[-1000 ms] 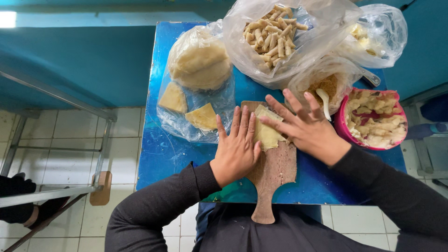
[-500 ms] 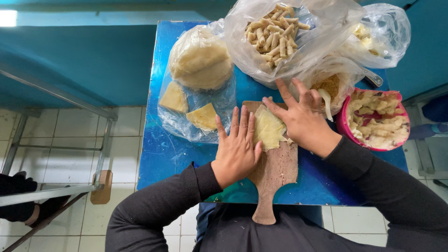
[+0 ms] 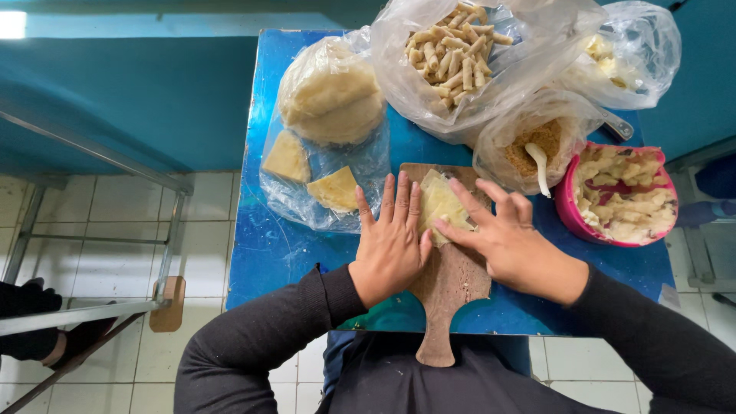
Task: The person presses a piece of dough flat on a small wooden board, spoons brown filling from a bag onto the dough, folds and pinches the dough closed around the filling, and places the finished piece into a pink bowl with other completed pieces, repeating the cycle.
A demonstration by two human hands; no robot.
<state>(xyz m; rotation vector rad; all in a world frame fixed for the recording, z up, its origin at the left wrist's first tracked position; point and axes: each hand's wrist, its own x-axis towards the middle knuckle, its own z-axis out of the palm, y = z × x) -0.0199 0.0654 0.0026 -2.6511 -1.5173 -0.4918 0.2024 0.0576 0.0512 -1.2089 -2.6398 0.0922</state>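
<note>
The pale dough sheet [image 3: 441, 205] lies on the wooden board [image 3: 452, 280], pressed under the spread, flat fingers [image 3: 399, 203] of the left hand [image 3: 391, 249] and the fingertips of the right hand [image 3: 510, 241]; neither hand grips anything. Beyond the board on the blue bench [image 3: 268, 253] sit a pink bowl [image 3: 571, 218] of filling and bags of dough rolls [image 3: 452, 54].
</note>
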